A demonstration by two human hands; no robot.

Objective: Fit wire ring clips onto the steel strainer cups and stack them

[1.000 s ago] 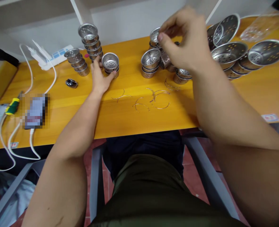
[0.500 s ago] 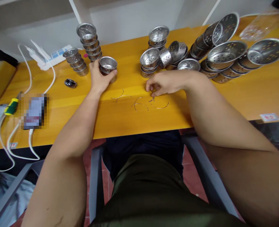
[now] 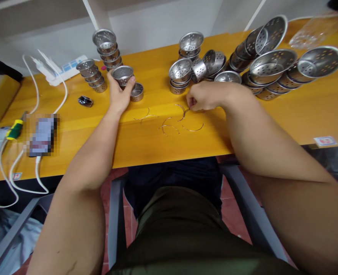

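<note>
My left hand (image 3: 119, 91) grips a perforated metal cup (image 3: 123, 75) between thumb and fingers, tilted slightly. Just right of it, a smaller perforated cup (image 3: 137, 93) stands on the wooden table (image 3: 151, 147). My right hand (image 3: 196, 100) has its fingers pinched together over the table, touching a thin curved wire (image 3: 182, 111); whether the fingertips hold it is hard to tell. More curved wires (image 3: 169, 126) lie between the hands, one (image 3: 146, 115) nearer the left hand. Behind the right hand are a short stack of cups (image 3: 180, 76) and a cup on its side (image 3: 199, 70).
Cup stacks stand at the back left (image 3: 107, 47) and left (image 3: 92, 76); leaning stacks (image 3: 272, 68) fill the right. A phone (image 3: 43, 135), white cables, a green-yellow tool (image 3: 14, 130), a small black object (image 3: 85, 101) and a power strip (image 3: 62, 72) are at left.
My left hand has lifted the upper cup leftward off the smaller cup, which now stands separately. My right hand has moved slightly right, its fingers now more curled, revealing more of the wire.
</note>
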